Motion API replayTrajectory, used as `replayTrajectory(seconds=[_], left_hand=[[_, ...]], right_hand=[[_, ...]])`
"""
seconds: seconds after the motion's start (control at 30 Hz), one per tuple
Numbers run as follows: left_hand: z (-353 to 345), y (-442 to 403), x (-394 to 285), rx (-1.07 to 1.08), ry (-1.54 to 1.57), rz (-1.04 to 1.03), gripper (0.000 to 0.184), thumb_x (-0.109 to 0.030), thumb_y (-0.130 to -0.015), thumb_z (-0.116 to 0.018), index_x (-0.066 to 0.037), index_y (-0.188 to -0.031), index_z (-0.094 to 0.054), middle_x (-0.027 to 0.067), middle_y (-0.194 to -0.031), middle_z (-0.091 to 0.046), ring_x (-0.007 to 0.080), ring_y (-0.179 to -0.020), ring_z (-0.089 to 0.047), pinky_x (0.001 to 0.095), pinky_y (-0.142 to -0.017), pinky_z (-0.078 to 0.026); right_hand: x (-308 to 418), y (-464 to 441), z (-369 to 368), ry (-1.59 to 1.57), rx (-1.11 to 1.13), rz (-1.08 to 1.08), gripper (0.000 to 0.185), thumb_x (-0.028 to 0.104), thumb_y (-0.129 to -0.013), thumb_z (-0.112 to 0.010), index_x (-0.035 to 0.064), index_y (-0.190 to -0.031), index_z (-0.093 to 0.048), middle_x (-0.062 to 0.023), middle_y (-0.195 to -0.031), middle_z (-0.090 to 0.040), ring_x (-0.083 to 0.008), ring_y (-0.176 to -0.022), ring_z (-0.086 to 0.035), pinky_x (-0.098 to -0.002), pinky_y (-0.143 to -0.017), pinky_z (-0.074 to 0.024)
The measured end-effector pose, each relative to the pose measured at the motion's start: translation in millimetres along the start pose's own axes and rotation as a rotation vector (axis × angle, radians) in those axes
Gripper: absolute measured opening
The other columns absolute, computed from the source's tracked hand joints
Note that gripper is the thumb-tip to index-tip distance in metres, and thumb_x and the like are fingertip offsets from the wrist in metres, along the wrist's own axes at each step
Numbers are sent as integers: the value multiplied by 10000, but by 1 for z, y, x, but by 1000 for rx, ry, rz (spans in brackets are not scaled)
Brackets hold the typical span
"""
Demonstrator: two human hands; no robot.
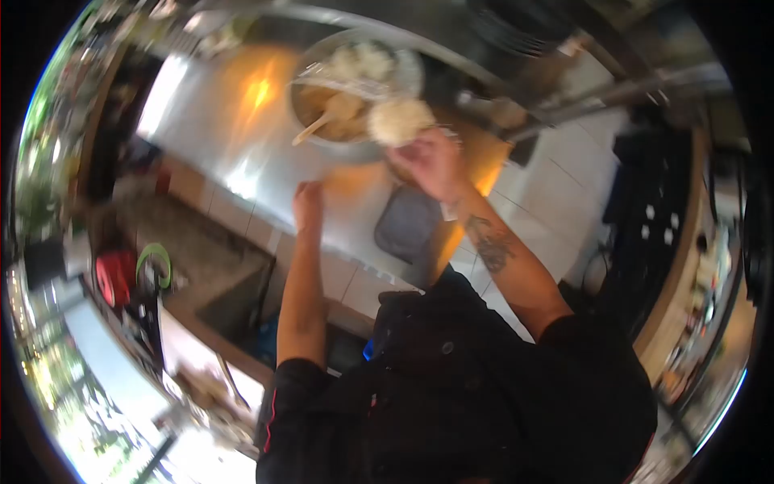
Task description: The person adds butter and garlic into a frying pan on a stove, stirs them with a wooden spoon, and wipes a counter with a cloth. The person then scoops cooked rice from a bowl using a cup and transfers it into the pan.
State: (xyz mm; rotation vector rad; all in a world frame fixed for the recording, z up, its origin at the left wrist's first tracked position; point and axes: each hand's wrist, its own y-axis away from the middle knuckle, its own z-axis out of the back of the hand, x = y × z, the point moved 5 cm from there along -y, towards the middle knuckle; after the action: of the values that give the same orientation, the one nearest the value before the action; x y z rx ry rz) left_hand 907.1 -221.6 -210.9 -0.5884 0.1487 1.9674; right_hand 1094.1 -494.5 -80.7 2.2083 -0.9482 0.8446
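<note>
My right hand has its fingers closed at the lower edge of a pale, round, rough-surfaced piece of food; blur hides its exact kind. The piece is beside the right rim of a big round metal bowl. Inside that bowl lie a brown, mash-like filling, a light-coloured spoon or spatula and white lumps, with what looks like clear plastic across the middle. Over the steel worktop, left of and below the bowl, my left hand is curled closed. Whatever it may hold is hidden.
A grey rectangular tray or lid lies near the worktop's front right corner. To the right is a tiled floor. A stone-like counter stands at the left, with a red object and a green ring near it.
</note>
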Motion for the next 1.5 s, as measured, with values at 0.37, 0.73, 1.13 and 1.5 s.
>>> replayTrajectory(seconds=[0.37, 0.73, 1.13, 1.5], left_hand=[[5, -35, -26, 156, -114, 196, 184, -161, -823, -753, -26, -946, -771, 200, -910, -730, 381, -798, -703, 456, -737, -560], [-20, 52, -6, 182, 1329, 539, 237, -139, -1022, -629, 52, -1163, -624, 77, -991, -674, 134, -938, -649, 235, -821, -522], [-97, 178, -321, 518, 1819, 856, 209, -93, -1032, -558, -27, -1227, -598, 62, -1119, -658, 127, -1035, -632, 272, -953, -519], [-288, -61, -503, 630, 345, -310, 355, -111, -975, -668, -32, -1314, -598, 95, -1150, -676, 205, -923, -668, 311, -802, -569]], right_hand=[[6, 27, -40, -524, 57, -155, 254, 137, -957, -531, -7, -1157, -590, -113, -1150, -648, -247, -1051, -638, -418, -983, -538], [42, 123, -51, -537, 51, -145, 244, 111, -958, -536, -19, -1162, -573, -123, -1130, -620, -248, -1008, -633, -415, -979, -557], [131, 200, 40, -447, 88, -218, 515, 140, -959, -457, -54, -1435, -434, -188, -1415, -563, -331, -1307, -557, -493, -1138, -466], [276, 208, 194, -427, 170, -247, 179, 110, -949, -495, 10, -825, -575, -159, -1257, -632, -320, -1243, -589, -491, -1115, -465]])
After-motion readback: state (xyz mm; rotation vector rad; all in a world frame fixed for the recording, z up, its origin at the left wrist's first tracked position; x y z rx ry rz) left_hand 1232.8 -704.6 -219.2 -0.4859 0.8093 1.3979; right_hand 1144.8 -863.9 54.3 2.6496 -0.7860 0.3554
